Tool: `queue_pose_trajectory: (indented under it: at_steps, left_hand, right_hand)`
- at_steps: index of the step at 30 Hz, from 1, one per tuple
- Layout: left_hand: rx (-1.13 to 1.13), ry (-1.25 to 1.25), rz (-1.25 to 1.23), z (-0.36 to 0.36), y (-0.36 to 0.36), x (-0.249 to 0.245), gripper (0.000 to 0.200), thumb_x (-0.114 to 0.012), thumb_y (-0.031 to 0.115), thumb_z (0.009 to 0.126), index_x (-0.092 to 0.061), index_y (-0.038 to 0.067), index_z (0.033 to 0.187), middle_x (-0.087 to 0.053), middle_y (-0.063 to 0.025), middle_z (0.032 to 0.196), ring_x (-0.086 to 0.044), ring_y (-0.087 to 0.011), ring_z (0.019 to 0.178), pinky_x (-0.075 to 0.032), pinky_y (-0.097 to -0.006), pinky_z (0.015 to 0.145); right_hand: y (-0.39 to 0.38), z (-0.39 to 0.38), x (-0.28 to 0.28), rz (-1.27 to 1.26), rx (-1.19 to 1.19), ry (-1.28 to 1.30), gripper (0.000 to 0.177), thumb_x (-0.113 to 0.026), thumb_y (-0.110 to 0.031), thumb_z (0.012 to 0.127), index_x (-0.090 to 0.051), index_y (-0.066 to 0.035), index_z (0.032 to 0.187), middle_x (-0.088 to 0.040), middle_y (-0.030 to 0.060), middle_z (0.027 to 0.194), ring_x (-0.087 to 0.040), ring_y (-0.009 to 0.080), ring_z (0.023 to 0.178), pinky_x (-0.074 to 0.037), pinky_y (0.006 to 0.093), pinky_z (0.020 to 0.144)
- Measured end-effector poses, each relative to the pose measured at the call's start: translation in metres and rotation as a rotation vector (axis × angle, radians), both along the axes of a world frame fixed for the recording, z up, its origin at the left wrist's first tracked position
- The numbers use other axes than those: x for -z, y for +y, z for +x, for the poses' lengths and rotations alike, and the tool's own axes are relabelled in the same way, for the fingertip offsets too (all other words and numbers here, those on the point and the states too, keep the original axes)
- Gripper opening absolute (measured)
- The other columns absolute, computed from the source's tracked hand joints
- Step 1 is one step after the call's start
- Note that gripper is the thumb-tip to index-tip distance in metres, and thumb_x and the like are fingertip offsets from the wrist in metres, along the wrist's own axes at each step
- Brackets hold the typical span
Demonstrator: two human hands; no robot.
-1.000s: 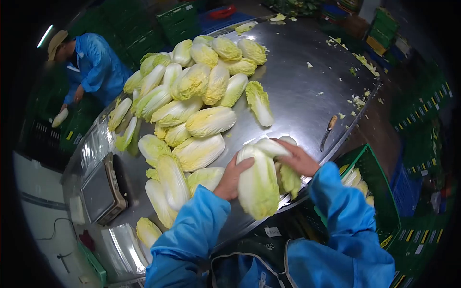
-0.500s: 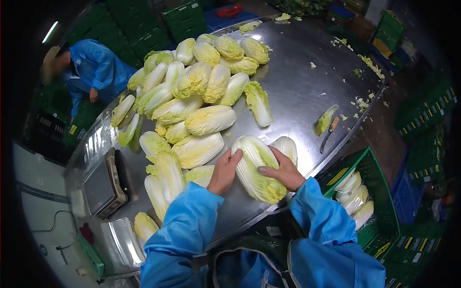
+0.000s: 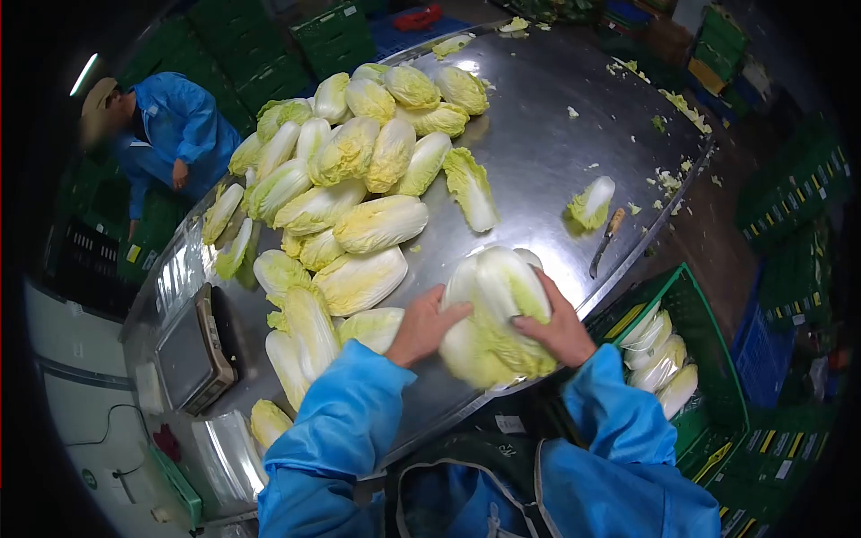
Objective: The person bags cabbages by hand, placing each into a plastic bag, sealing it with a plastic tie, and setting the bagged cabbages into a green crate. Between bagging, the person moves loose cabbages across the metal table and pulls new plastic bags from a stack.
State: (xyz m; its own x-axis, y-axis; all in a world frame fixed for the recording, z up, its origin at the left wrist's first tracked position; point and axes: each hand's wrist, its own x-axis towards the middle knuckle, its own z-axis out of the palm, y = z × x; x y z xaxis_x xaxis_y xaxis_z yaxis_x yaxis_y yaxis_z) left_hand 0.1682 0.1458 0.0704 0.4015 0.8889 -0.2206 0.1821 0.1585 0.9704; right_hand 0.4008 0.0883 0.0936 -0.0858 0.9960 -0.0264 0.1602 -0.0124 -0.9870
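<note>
A large napa cabbage (image 3: 496, 305) lies at the near edge of the steel table (image 3: 556, 152), and I grip it with both hands. My left hand (image 3: 423, 326) clasps its left side. Fingers of my right hand (image 3: 559, 328) press onto its right side. Another pale cabbage (image 3: 531, 260) peeks out just behind it. A torn-off leaf (image 3: 590, 203) rests to the right, close to a knife (image 3: 605, 240) with a wooden handle.
A big heap of cabbages (image 3: 359, 179) covers the table's left half. A scale (image 3: 188, 354) sits at the left end. A green crate (image 3: 682, 350) holding cabbages stands below the table at right. A person in a blue coat (image 3: 170, 130) bends over crates at far left.
A leaf came off the held cabbage and now lies by the knife. I have turned the cabbage and pulled it toward the table's near edge.
</note>
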Motion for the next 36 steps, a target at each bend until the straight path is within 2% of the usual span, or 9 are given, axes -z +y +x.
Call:
queue_pose_trajectory:
  at_steps: [4,7,10,14,18,23,26,34,36]
  left_hand:
    - [0.352,0.47,0.602,-0.01,0.053,-0.043,0.026,-0.06,0.029,0.083,-0.059,0.005,0.093,-0.061,-0.0183,0.08,-0.059,-0.0357,0.075,-0.045,-0.0428,0.066]
    - [-0.058,0.694,0.735,0.021,0.156,-0.053,0.032,-0.059,0.028,0.083,-0.051,0.001,0.098,-0.06,-0.0241,0.076,-0.058,-0.0415,0.069,-0.045,-0.0467,0.062]
    - [-0.308,0.833,1.015,0.044,0.168,-0.076,0.091,-0.07,0.043,0.073,-0.021,0.008,0.141,-0.036,-0.0234,0.137,-0.036,-0.038,0.126,-0.032,-0.0527,0.099]
    - [0.184,0.525,0.825,0.054,0.049,-0.034,0.112,-0.075,0.05,0.063,-0.01,0.008,0.145,-0.018,-0.0177,0.147,-0.018,-0.0358,0.136,-0.011,-0.0578,0.107]
    - [0.238,0.634,0.841,0.051,-0.072,0.031,0.102,-0.078,0.044,0.061,-0.026,0.005,0.14,-0.021,-0.0168,0.145,-0.022,-0.0353,0.133,-0.013,-0.0561,0.106]
    - [-0.167,0.207,0.399,0.027,-0.062,0.069,0.023,-0.07,0.014,0.072,-0.06,0.006,0.091,-0.058,-0.0115,0.089,-0.059,-0.0264,0.077,-0.046,-0.0388,0.067]
    - [-0.11,0.134,0.749,0.034,-0.063,0.049,0.006,-0.065,0.005,0.075,-0.059,0.005,0.078,-0.055,-0.0092,0.069,-0.056,-0.0259,0.058,-0.045,-0.0335,0.052]
    - [-0.015,0.125,0.874,0.023,-0.044,0.026,0.009,-0.066,0.007,0.076,-0.059,0.003,0.08,-0.055,-0.0121,0.072,-0.055,-0.0289,0.06,-0.044,-0.0354,0.052]
    - [0.19,0.067,1.052,0.028,-0.042,0.027,0.01,-0.066,0.01,0.076,-0.059,0.004,0.079,-0.055,-0.0119,0.072,-0.056,-0.0291,0.062,-0.044,-0.0359,0.053]
  right_hand:
    - [-0.012,0.06,-0.037,-0.266,-0.185,0.184,0.077,-0.074,-0.018,0.074,-0.032,0.001,0.136,-0.049,0.0119,0.126,-0.047,0.0197,0.116,-0.036,0.0315,0.1]
    - [-0.042,0.076,-0.023,-0.577,-0.212,0.561,0.083,-0.077,-0.021,0.069,-0.033,0.002,0.136,-0.049,0.0114,0.126,-0.049,0.0196,0.115,-0.037,0.0314,0.099]
    - [-0.099,0.067,-0.009,-0.606,-0.088,0.798,0.09,-0.079,-0.024,0.065,-0.031,0.003,0.136,-0.05,0.0127,0.126,-0.051,0.0217,0.115,-0.039,0.0324,0.099]
    - [-0.166,0.06,0.009,-0.776,0.042,0.908,0.078,-0.069,-0.018,0.076,-0.027,0.001,0.138,-0.048,0.0133,0.128,-0.051,0.0216,0.115,-0.041,0.0328,0.097]
    - [-0.174,0.028,0.019,-0.844,0.201,0.87,0.068,-0.063,-0.015,0.081,-0.028,0.0,0.138,-0.048,0.0132,0.127,-0.053,0.0211,0.112,-0.04,0.0339,0.098]
    - [-0.131,-0.007,0.031,-0.614,0.244,0.74,0.065,-0.061,-0.01,0.081,-0.029,0.0,0.137,-0.048,0.0138,0.127,-0.047,0.0221,0.118,-0.038,0.0345,0.1]
    - [-0.095,-0.024,0.03,-0.453,0.158,0.508,0.065,-0.063,-0.008,0.08,-0.031,0.001,0.136,-0.05,0.0145,0.124,-0.05,0.0222,0.114,-0.041,0.0339,0.096]
    - [-0.054,-0.071,0.077,-0.314,0.501,0.736,0.058,-0.067,-0.011,0.079,-0.04,0.006,0.128,-0.055,0.0169,0.115,-0.055,0.0209,0.103,-0.046,0.0313,0.087]
    - [-0.05,-0.071,0.093,0.0,0.466,0.013,0.056,-0.069,-0.015,0.079,-0.044,0.007,0.124,-0.057,0.0175,0.109,-0.056,0.0211,0.1,-0.046,0.0297,0.086]
